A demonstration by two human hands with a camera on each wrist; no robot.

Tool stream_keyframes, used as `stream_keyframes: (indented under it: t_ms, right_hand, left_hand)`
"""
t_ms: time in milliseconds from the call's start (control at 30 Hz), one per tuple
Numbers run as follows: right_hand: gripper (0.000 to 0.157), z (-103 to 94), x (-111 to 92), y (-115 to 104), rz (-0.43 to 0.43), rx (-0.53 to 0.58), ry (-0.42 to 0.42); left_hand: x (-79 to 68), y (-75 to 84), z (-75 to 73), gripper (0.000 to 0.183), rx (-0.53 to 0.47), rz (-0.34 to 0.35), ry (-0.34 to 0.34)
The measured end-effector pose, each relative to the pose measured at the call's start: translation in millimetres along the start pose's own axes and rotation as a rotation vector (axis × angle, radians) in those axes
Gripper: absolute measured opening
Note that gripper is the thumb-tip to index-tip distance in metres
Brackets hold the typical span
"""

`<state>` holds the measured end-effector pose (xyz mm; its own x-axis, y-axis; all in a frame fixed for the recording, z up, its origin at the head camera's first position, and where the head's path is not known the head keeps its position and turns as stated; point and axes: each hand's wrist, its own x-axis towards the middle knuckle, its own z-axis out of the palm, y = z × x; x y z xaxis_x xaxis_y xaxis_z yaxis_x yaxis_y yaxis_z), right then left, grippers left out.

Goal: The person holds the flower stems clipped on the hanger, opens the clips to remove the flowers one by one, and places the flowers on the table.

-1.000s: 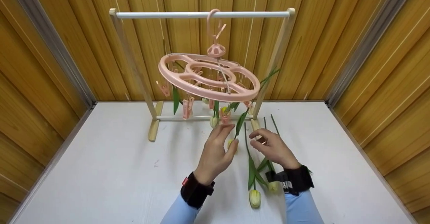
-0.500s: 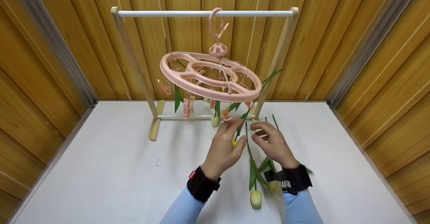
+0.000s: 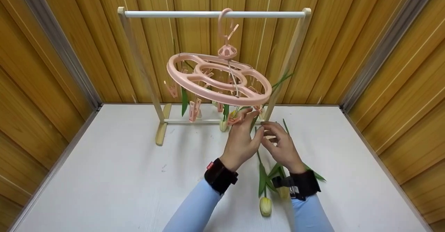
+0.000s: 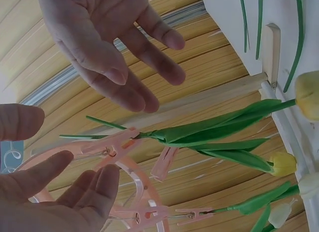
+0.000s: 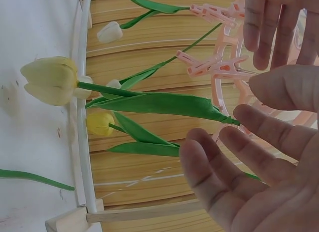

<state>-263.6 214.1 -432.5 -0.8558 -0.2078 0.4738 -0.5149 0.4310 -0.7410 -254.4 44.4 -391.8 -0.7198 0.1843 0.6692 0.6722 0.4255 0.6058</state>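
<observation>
A pink round clip hanger (image 3: 208,94) hangs tilted, with several clips around its ring. From one pink clip (image 4: 112,144) hangs a pale yellow artificial tulip (image 5: 50,81), its head downward and its stem through the clip. My left hand (image 3: 241,140) is raised below the hanger's front right, fingers apart and loosely bent, beside the clip. Just to its right is my right hand (image 3: 282,148), fingers loosely curved, the two hands' fingertips close together. Both wrist views show gaps between the fingers and the tulip's stem; neither hand holds anything. In the head view, the hands partly cover this tulip.
A white bar (image 3: 167,14) on a wooden stand carries the hanger. Other tulips, including a bright yellow one (image 4: 284,164), hang from clips. More tulips (image 3: 265,207) lie on the white table (image 3: 104,176) by the right forearm. Wood-patterned walls (image 3: 393,96) enclose the table.
My left hand has moved right and upward, to beside the clip and nearer my right hand. The right hand has barely shifted. The head view has moved slightly.
</observation>
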Motion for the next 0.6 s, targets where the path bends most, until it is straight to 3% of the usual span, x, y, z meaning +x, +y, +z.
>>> stream_keyframes:
  t_ms: [233,600]
  right_hand:
    - [0.035,1.6,1,3,-0.052,0.009,-0.020]
    - [0.047,3.1,0,3,-0.027,0.025,-0.034]
  left_hand:
    - [10.3,-2.5,7.3,0.042,-0.030,-0.057,0.051]
    - [14.7,-8.2,11.9,0.044,-0.178,-0.180,0.008]
